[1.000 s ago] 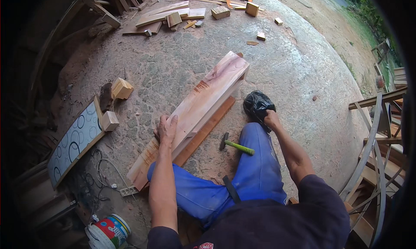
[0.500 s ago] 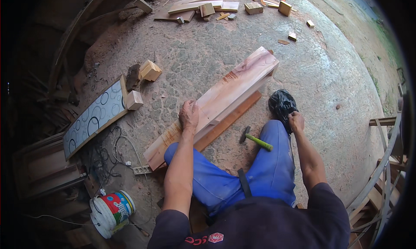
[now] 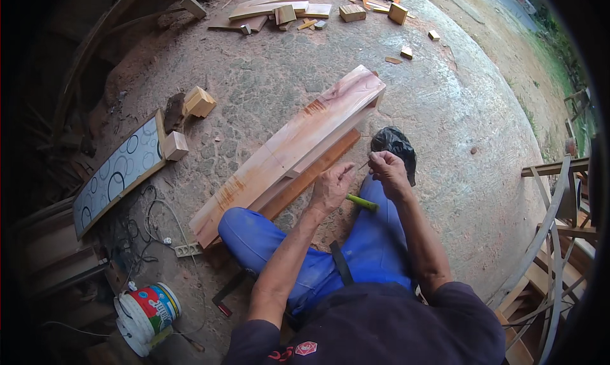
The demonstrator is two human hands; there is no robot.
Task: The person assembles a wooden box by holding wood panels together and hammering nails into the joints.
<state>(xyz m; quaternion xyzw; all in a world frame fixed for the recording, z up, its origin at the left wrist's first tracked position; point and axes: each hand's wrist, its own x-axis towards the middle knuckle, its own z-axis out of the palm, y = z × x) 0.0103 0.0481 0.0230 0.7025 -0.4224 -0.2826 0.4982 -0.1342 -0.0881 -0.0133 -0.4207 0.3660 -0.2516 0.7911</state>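
**Hands meet beside the plank**

Both forearms reach forward over the blue-trousered knees. The left hand (image 3: 330,188) and right hand (image 3: 389,172) come together, fingers curled and pinched around something thin, too small to identify. They hover just beside the long wooden plank's (image 3: 289,146) near edge. A green-handled hammer (image 3: 362,202) lies mostly hidden beneath them. Offcuts litter the concrete floor's (image 3: 445,111) far edge.

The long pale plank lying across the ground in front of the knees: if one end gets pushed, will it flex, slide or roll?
The long pale plank looks thick and straight, so it is probably stiff and fairly heavy. Its broad flat faces make rolling unlikely. It seems to rest partly on a narrower reddish board, so a push at one end might pivot or rock it rather than slide it cleanly over the rough ground.
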